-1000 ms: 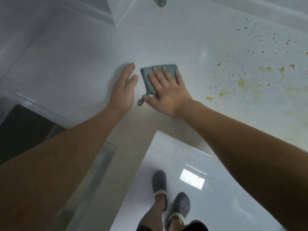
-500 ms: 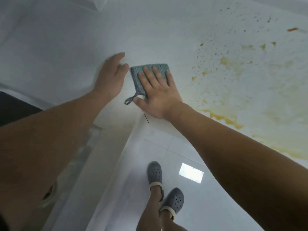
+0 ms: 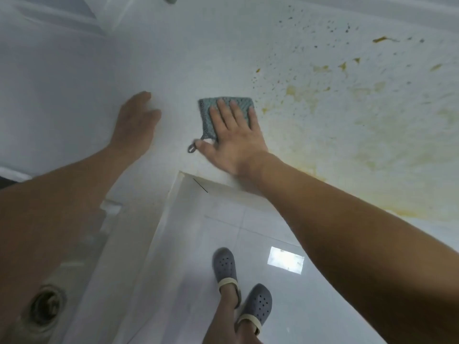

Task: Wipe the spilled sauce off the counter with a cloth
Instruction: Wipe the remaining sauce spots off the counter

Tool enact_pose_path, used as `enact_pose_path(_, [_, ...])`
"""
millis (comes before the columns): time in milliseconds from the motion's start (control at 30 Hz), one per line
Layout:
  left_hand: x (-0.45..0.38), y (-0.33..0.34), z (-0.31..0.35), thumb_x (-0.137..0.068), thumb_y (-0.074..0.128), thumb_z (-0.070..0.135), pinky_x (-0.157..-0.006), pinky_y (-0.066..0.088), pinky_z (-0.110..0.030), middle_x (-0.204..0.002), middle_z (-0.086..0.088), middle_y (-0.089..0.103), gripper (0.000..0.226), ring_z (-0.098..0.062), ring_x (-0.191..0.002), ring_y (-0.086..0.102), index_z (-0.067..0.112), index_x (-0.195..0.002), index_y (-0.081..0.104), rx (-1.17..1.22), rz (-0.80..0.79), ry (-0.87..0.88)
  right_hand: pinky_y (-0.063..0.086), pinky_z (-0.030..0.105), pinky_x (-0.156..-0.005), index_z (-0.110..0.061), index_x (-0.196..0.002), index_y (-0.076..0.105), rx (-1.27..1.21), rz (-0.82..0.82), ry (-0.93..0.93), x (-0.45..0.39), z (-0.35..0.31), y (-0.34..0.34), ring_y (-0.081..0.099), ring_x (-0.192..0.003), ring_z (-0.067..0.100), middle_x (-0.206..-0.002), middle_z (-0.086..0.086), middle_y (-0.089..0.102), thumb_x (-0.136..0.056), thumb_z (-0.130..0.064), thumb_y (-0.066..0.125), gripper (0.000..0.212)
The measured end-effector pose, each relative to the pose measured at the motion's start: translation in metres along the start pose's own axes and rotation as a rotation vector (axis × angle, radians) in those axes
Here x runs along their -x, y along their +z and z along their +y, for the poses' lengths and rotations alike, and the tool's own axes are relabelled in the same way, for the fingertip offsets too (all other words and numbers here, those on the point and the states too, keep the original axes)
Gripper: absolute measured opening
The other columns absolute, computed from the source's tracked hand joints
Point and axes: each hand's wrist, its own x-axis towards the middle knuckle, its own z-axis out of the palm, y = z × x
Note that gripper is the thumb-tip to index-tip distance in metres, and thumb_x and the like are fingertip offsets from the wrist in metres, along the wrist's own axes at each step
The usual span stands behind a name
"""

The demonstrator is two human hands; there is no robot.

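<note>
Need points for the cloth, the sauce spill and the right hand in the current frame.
cloth (image 3: 207,112): head view, bare teal knit left of the fingers.
sauce spill (image 3: 310,170): head view, thick yellow streak near the counter edge.
right hand (image 3: 236,142): head view, back of the hand, pressing flat on the cloth.

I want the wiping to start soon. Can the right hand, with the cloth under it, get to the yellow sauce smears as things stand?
Probably yes. The right hand presses flat on the cloth, whose edge lies just beside the nearest sauce. The counter between them is bare, and the left hand rests on the other side.
</note>
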Motion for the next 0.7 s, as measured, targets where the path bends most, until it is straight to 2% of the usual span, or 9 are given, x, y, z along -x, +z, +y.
enact_pose_path(67, [-0.002,0.000,0.002,-0.101,0.051,0.034,-0.125,0.020,-0.038,-0.161,-0.010,0.035,0.061,-0.024,-0.148,0.031,0.014,-0.157,0.037,0.016,0.002,-0.040,-0.013,0.056,-0.129,-0.021,-0.171,-0.002,-0.045,0.027,0.161,0.004,0.028,-0.004,-0.016,-0.164,0.023,-0.179,0.002,-0.010,-0.096,-0.083,0.008,0.098])
enact_pose_path(133, [-0.016,0.002,0.018,-0.098,0.049,0.036,-0.125,0.020,-0.037,-0.161,-0.008,0.035,0.064,-0.023,-0.149,0.030,0.017,-0.157,0.035,0.072,0.028,-0.017,-0.012,0.057,-0.129,-0.018,-0.171,-0.002,-0.070,0.055,0.247,0.028,0.037,0.001,-0.016,-0.164,0.025,-0.179,0.004,-0.011,-0.095,-0.085,0.007,0.102])
enact_pose_path(233, [-0.047,0.012,0.060,-0.095,0.043,0.039,-0.123,0.021,-0.034,-0.160,-0.008,0.039,0.065,-0.022,-0.148,0.032,0.014,-0.155,0.038,0.126,0.033,0.073,-0.014,0.059,-0.128,-0.016,-0.170,-0.006,-0.046,0.005,0.160,0.059,0.012,0.010,-0.021,-0.163,0.027,-0.178,0.006,-0.016,-0.091,-0.091,0.006,0.109])
enact_pose_path(300, [-0.066,0.027,0.087,-0.093,0.038,0.044,-0.123,0.022,-0.035,-0.160,-0.010,0.040,0.070,-0.022,-0.147,0.035,0.011,-0.155,0.039,0.175,-0.021,0.096,-0.016,0.058,-0.128,-0.018,-0.170,-0.008,-0.038,-0.043,0.063,0.037,0.004,0.007,-0.023,-0.162,0.024,-0.178,0.003,-0.018,-0.091,-0.090,0.006,0.108])
enact_pose_path(367, [-0.074,0.048,0.104,-0.096,0.035,0.048,-0.124,0.022,-0.040,-0.160,-0.009,0.040,0.069,-0.023,-0.148,0.035,0.014,-0.155,0.038,0.189,-0.078,0.104,-0.014,0.057,-0.129,-0.020,-0.171,-0.006,-0.015,-0.015,0.017,-0.006,0.015,-0.009,-0.019,-0.163,0.022,-0.178,0.001,-0.015,-0.094,-0.087,0.007,0.103])
enact_pose_path(467, [-0.076,0.073,0.108,-0.098,0.029,0.051,-0.124,0.017,-0.046,-0.158,-0.005,0.043,0.065,-0.020,-0.148,0.034,0.018,-0.154,0.040,-0.003,-0.041,0.168,-0.010,0.057,-0.130,-0.022,-0.171,-0.002,0.015,0.037,0.153,-0.063,0.060,-0.029,-0.014,-0.164,0.023,-0.179,0.002,-0.009,-0.098,-0.080,0.008,0.095])
enact_pose_path(567, [-0.092,0.079,0.110,-0.098,0.028,0.053,-0.123,0.020,-0.043,-0.157,-0.004,0.045,0.066,-0.025,-0.147,0.035,0.018,-0.152,0.042,-0.055,0.026,0.149,-0.011,0.057,-0.130,-0.020,-0.171,-0.003,-0.053,0.062,0.336,-0.065,0.089,-0.034,-0.016,-0.164,0.024,-0.179,0.003,-0.011,-0.100,-0.075,0.009,0.091])
enact_pose_path(633, [-0.114,0.082,0.119,-0.097,0.027,0.056,-0.122,0.024,-0.041,-0.157,-0.005,0.046,0.069,-0.027,-0.145,0.037,0.016,-0.153,0.041,-0.008,0.027,0.158,-0.014,0.057,-0.129,-0.019,-0.171,-0.006,-0.070,0.067,0.333,-0.048,0.075,-0.026,-0.020,-0.163,0.025,-0.178,0.004,-0.015,-0.101,-0.074,0.008,0.090])
enact_pose_path(700, [-0.139,0.086,0.132,-0.094,0.020,0.061,-0.122,0.022,-0.040,-0.156,-0.007,0.046,0.077,-0.027,-0.145,0.037,0.014,-0.152,0.042,0.025,0.017,0.192,-0.016,0.056,-0.128,-0.020,-0.170,-0.009,-0.037,0.045,0.217,-0.047,0.063,-0.024,-0.022,-0.162,0.024,-0.177,0.002,-0.018,-0.101,-0.072,0.009,0.088])
